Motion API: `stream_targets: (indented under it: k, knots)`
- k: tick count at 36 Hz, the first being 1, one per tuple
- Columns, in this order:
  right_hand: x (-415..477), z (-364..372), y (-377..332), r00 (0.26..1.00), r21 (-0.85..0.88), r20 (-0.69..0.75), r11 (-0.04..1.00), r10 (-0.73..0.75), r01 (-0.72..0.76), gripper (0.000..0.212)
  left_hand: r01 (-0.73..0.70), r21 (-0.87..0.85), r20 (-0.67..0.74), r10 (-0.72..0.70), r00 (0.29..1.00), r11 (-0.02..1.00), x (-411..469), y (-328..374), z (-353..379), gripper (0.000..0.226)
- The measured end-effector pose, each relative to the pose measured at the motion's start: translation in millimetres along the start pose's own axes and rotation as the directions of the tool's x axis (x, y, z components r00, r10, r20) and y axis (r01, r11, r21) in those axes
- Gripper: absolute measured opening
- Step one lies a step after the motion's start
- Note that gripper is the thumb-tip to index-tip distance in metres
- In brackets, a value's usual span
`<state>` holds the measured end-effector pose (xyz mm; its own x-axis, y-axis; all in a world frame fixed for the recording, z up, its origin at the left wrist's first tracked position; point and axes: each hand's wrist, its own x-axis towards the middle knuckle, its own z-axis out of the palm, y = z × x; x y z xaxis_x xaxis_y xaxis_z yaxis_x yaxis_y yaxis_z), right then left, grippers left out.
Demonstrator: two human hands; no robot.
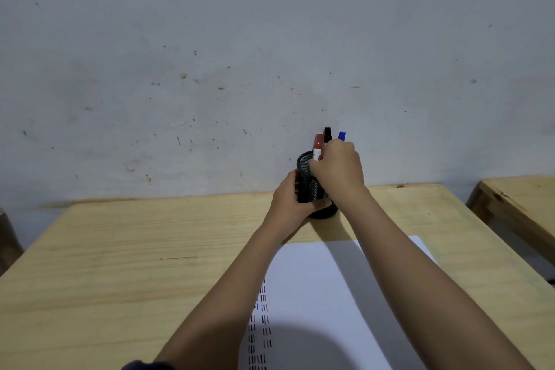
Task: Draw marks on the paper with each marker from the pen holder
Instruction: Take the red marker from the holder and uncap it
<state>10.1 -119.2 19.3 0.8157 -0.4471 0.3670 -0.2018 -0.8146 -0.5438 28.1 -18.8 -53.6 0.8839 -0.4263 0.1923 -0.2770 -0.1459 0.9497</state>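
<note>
A black mesh pen holder (303, 164) stands near the table's far edge, by the wall. My left hand (289, 200) wraps around its lower left side. My right hand (338, 170) is closed over the holder's top, among the markers. A red-capped marker (318, 144) with a white barrel touches its fingertips. A black cap (327, 133) and a blue cap (341, 136) stick up just above the hand. I cannot tell which marker the fingers grip. A white paper (324, 303) lies in front of me, with columns of short red, black and blue dashes (260, 330) along its left side.
The wooden table (135, 249) stands against a stained grey wall. A second wooden table (519, 198) sits to the right across a narrow gap. My forearms cross over the paper's upper part, and a round shadow falls on its lower middle.
</note>
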Motion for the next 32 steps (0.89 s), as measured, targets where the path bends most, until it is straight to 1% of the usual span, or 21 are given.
stream_targets:
  k: [4, 7, 12, 14, 16, 20, 23, 25, 29, 32]
  knots:
    - [3, 3, 5, 0.999, 0.113, -0.030, 0.993, 0.020, -0.016, 0.014, -0.010, -0.021, -0.016, 0.010, 1.000, 1.000, 0, -2, 1, 0.056]
    - [1, -2, 5, 0.999, 0.216, -0.042, 0.976, 0.030, -0.021, 0.014, -0.024, 0.019, -0.050, 0.025, 0.998, 1.000, 0, -4, 3, 0.066]
    - [-8, -13, 5, 0.998, 0.409, -0.048, 0.912, 0.043, -0.020, 0.006, -0.022, 0.051, -0.108, 0.027, 0.994, 0.998, -4, -4, 6, 0.071]
    - [-13, -20, 5, 0.997, 0.478, -0.073, 0.878, 0.038, 0.002, 0.007, -0.014, 0.053, -0.122, 0.020, 0.992, 0.999, -7, -2, 7, 0.071]
    - [-18, -28, 4, 0.993, 0.540, -0.115, 0.841, 0.023, 0.043, 0.006, 0.001, 0.053, -0.125, 0.006, 0.992, 0.999, -8, 2, 6, 0.067]
    - [-27, -49, -2, 0.981, 0.622, -0.195, 0.771, -0.017, 0.137, 0.007, 0.046, 0.072, -0.134, -0.036, 0.990, 0.996, -13, 12, 1, 0.046]
    - [-35, -68, -7, 0.971, 0.648, -0.228, 0.732, -0.077, 0.210, 0.009, 0.063, 0.036, -0.154, -0.056, 0.986, 0.997, -22, 25, -8, 0.026]
    - [-42, -82, -11, 0.964, 0.649, -0.237, 0.719, -0.121, 0.250, 0.010, 0.047, -0.033, -0.173, -0.052, 0.984, 0.998, -30, 44, -16, 0.021]
    - [-61, -103, -15, 0.947, 0.602, -0.214, 0.732, -0.239, 0.321, 0.015, -0.115, -0.040, -0.215, 0.103, 0.971, 0.993, -50, 88, -34, 0.018]
    - [-77, -111, -15, 0.926, 0.520, -0.188, 0.766, -0.328, 0.377, 0.018, -0.205, -0.101, -0.218, 0.179, 0.959, 0.973, -69, 120, -46, 0.015]
